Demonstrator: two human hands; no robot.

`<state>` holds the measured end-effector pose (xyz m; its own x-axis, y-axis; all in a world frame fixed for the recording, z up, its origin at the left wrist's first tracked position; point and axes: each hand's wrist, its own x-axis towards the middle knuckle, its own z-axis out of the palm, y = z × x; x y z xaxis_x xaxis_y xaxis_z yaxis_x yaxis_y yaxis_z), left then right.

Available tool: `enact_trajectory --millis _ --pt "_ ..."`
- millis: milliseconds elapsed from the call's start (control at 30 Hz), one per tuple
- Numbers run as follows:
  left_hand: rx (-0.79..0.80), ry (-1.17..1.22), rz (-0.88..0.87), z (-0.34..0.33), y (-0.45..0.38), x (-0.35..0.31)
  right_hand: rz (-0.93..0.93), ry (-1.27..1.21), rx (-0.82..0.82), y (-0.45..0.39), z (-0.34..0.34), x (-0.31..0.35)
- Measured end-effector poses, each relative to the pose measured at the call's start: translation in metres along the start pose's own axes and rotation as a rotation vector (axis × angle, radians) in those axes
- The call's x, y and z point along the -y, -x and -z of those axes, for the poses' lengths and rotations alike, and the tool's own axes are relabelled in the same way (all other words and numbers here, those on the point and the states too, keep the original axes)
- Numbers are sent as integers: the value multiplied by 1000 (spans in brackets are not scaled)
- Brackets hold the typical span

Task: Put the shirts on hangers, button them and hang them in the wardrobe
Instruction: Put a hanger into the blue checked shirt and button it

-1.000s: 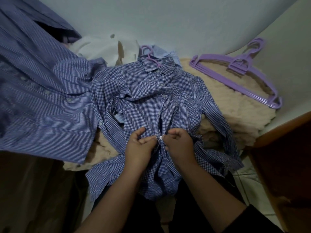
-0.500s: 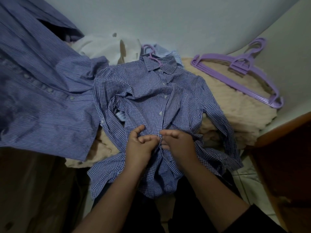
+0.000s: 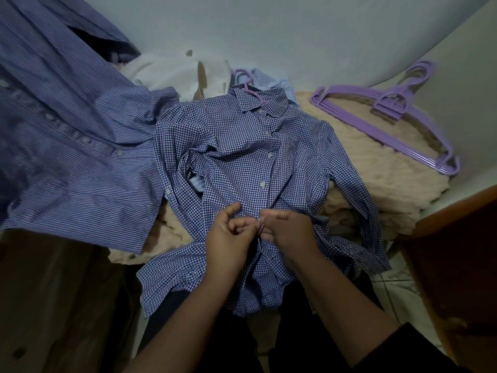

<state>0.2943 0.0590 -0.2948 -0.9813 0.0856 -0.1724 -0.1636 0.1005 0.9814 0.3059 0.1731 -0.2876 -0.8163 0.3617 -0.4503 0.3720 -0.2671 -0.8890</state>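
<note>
A blue checked shirt (image 3: 242, 157) lies front up on a beige fluffy blanket (image 3: 376, 189), with a purple hanger hook (image 3: 246, 82) sticking out of its collar. Its upper buttons are fastened. My left hand (image 3: 228, 232) and my right hand (image 3: 287, 228) meet at the shirt's front placket, low on the shirt. Each pinches the fabric edge on its own side of a small white button between them. The lower hem of the shirt hangs over the blanket's edge toward me.
A blue striped shirt (image 3: 67, 157) hangs large at the left. White clothes (image 3: 174, 71) lie behind the checked shirt. A stack of purple hangers (image 3: 390, 117) rests on the blanket at the right. A brown wooden panel (image 3: 457, 238) stands at the right.
The button that showed between my fingertips a second ago was covered by my fingers half a second ago and shows only in part now. Both hands have stayed at the same spot on the placket.
</note>
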Motion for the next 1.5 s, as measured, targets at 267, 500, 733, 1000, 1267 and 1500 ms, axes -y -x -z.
enact_trajectory --millis 267,500,733,1000,1267,1500 --pt "59 364 409 8 -25 -20 253 245 102 -6 7 11" --pt "-28 -232 50 20 -53 -20 122 160 73 -32 11 22" --pt "-100 -418 -77 25 -60 -8 43 49 136 -48 11 28" --pt "-61 -243 -209 30 -80 -40 72 -116 85 -74 25 56" --pt "133 -187 -170 9 -150 -75 150 -202 1 -124 25 95" --pt "216 -252 -187 -6 -159 -68 228 83 -40 -123 25 88"
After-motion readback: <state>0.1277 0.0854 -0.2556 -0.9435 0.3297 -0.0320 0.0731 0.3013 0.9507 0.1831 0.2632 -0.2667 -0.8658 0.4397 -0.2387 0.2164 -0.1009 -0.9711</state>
